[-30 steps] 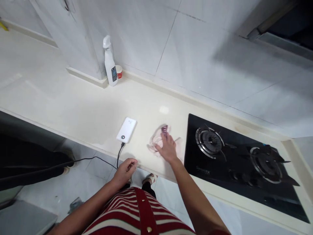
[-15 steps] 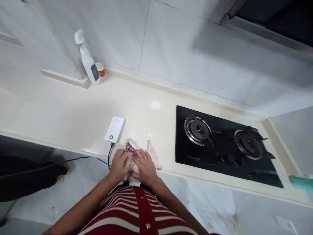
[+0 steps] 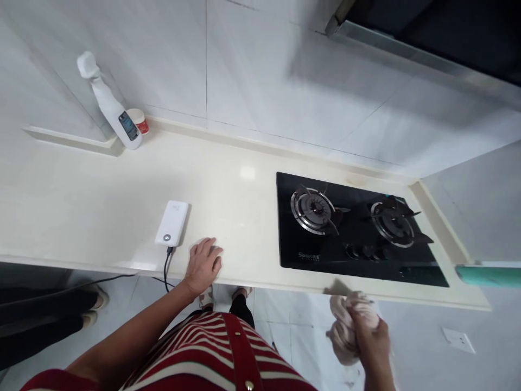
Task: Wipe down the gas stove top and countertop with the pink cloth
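Note:
My left hand (image 3: 204,264) lies on the cream countertop (image 3: 240,206) near its front edge, fingers loosely spread, with nothing in it. Just left of it is a white power bank (image 3: 172,222) with a black cable (image 3: 165,269) plugged into its lower end. Out to the right, past the counter's front edge and below the stove, my right hand (image 3: 372,334) grips a bunched, pale pinkish cloth (image 3: 345,331). Parts of the cloth hang from the fist, slightly blurred.
A black two-burner gas stove (image 3: 317,255) is set into the counter on the right. At the back left stand a white spray bottle (image 3: 116,111) and a red-and-white paper cup (image 3: 140,120). A green roll (image 3: 488,276) lies at the right end. Another person's legs (image 3: 49,309) show at lower left.
The cloth has left the counter, carried right in my right hand past the front edge. My left hand has come off the cloth and rests on the countertop. The view has shifted right.

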The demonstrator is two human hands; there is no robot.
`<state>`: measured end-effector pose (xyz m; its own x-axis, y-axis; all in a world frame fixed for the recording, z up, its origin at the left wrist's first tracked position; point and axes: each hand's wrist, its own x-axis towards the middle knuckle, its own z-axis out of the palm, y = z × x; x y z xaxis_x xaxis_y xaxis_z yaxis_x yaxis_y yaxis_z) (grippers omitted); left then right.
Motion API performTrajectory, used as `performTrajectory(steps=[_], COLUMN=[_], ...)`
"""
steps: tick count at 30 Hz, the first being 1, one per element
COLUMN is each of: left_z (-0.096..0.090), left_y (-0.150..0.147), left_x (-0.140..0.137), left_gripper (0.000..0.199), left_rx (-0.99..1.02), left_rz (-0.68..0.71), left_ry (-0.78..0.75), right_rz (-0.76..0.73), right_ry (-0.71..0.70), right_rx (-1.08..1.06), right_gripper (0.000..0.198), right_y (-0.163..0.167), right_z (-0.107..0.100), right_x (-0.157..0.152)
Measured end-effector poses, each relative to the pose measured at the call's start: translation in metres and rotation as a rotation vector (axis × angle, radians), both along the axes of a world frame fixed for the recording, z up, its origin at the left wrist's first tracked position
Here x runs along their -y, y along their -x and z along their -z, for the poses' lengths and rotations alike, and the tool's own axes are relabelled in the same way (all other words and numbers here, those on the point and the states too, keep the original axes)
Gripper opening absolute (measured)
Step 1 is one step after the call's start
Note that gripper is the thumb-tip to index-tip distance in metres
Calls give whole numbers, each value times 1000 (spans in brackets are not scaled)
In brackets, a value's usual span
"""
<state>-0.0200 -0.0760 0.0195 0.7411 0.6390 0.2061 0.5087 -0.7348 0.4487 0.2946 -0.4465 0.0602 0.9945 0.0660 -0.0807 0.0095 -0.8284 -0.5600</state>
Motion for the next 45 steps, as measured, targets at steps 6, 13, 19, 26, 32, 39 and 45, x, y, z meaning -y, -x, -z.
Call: performTrajectory(steps=[6,13,19,26,32,39,45], left_z=[1,2,-28,-4,3,-24,-39], left_y=[-1,11,-41,-115,-151,-223,-255], left_x=[-1,1,22,38,-34,-180,-161], left_gripper=[28,45,65,76,66,83,69], left_rx=[21,210,79,-174,-165,-269,-264], left_rz=[-26,-113,28,212,70,-204,-146], left_ry=[27,44,55,120,74,122,117], right_rz=[-324,-780,-625,-636,-602,-607,-611], right_ry=[-392,-149,184,212,156,155,172], right_rx=[-84,235,407,433,473,505,505], right_gripper=[80,56,56,57,53,50,50], right_y=[55,66,17,19,17,14,14], right_z=[-18,22,61,77,77,79,78], right_x=[-138,-216,-204,-202,-201,-201,-201])
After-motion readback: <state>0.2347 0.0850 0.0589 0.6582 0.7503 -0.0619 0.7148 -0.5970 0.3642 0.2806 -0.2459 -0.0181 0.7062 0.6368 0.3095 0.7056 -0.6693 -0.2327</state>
